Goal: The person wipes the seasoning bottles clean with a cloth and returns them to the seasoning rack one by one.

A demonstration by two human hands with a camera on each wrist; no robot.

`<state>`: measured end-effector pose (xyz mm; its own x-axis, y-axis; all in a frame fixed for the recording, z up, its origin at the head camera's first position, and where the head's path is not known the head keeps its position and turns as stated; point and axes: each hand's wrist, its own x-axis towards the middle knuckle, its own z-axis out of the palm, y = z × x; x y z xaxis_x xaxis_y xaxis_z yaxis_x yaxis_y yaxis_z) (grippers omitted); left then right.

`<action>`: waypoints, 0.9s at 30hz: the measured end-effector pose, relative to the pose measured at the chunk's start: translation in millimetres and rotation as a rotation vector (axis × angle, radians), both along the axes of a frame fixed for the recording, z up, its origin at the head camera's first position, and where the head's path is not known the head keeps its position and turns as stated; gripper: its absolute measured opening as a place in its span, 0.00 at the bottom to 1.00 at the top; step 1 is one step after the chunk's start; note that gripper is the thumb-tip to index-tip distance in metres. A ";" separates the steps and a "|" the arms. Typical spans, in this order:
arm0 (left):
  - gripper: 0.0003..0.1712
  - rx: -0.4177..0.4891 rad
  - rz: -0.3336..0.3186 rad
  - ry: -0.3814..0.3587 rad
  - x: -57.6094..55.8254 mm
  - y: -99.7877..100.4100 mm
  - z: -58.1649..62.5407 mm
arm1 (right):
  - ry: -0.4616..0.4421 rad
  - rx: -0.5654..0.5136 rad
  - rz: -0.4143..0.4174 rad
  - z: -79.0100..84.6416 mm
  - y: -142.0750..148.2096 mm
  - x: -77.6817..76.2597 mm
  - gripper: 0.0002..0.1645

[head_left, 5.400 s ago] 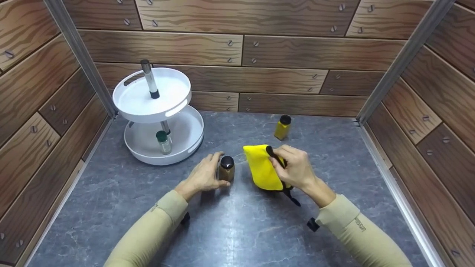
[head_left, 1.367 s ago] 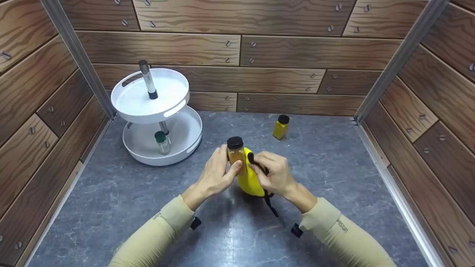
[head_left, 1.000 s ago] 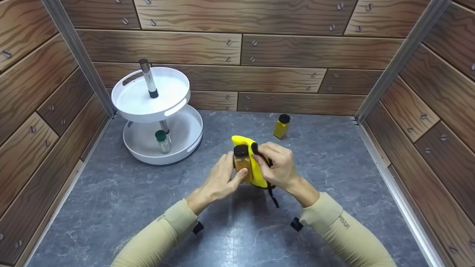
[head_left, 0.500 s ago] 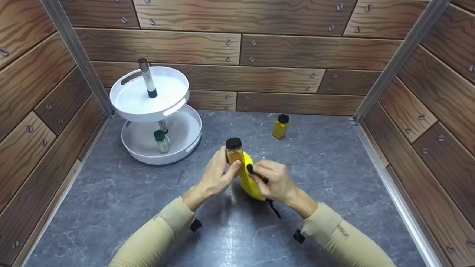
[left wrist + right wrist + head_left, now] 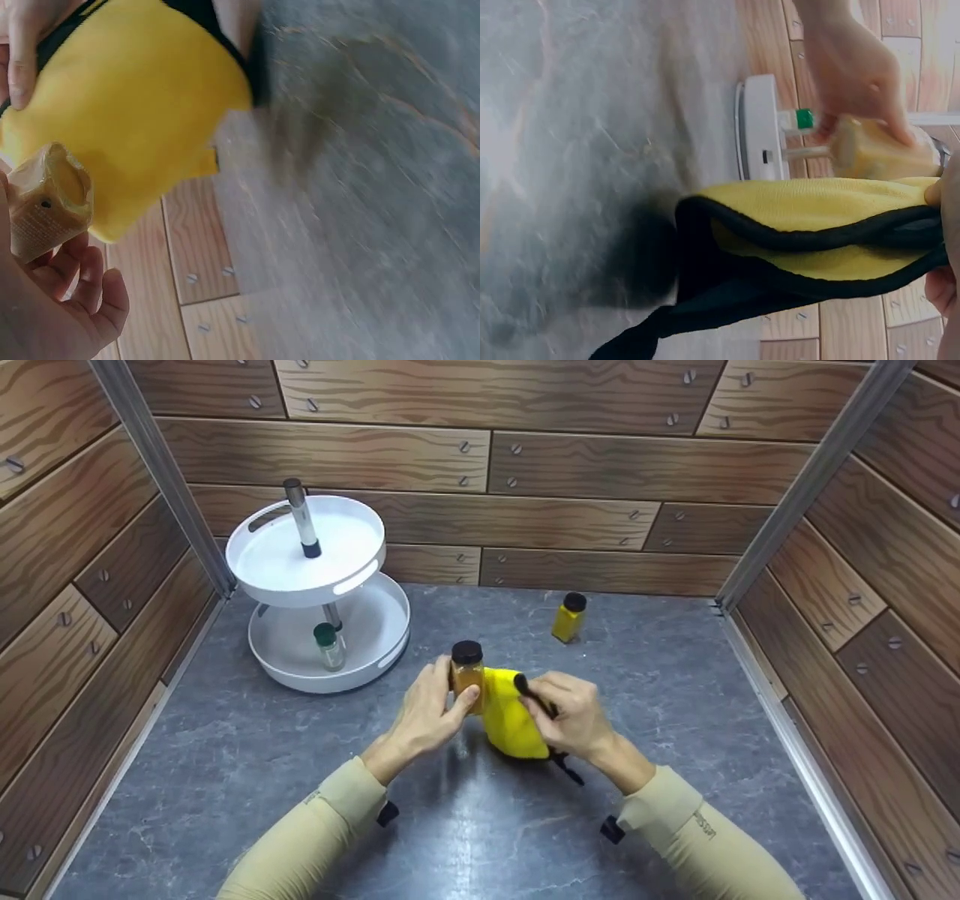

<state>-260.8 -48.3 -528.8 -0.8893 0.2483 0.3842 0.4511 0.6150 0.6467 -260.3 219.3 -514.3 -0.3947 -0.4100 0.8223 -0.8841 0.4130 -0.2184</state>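
My left hand grips a spice jar with a black lid and amber-brown contents, held up off the table. In the left wrist view the base of the jar faces the camera, thumb on one side and fingers curled on the other. My right hand pinches a folded yellow cloth by its black edging, and a dark strap dangles below. The cloth hangs close beside the jar; I cannot tell whether they touch. In the right wrist view only part of the right hand shows.
A white two-tier round stand is at the back left. On its lower tier stands a clear jar with a green lid. A yellow jar with a black lid stands near the back wall. Plank-patterned walls enclose the grey table.
The jar, first on the table, has been lifted by my left hand. The cloth came left against it, moved up and down, and is now slightly farther right; the jar sits slightly farther left.
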 end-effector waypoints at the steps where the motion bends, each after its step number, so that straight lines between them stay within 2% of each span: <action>1: 0.27 -0.014 0.008 -0.008 -0.5 -1.5 -1.6 | -0.013 -0.011 -0.013 1.3 2.5 -0.8 0.13; 7: 0.25 -0.074 0.041 -0.016 -3.7 -8.7 -10.4 | -0.053 -0.050 -0.073 5.7 14.3 -4.9 0.11; 15: 0.23 -0.164 0.092 0.004 -8.8 -12.8 -22.7 | -0.037 -0.057 -0.142 8.8 21.6 -7.6 0.09; 27: 0.25 -0.120 0.132 -0.068 -16.0 -8.2 -42.2 | -0.040 -0.017 -0.199 8.2 24.6 -6.9 0.08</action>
<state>-276.8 -56.5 -570.9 -0.9400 0.1680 0.2968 0.3191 0.7405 0.5914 -267.2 243.9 -506.1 -0.4991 -0.3067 0.8105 -0.7759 0.5746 -0.2604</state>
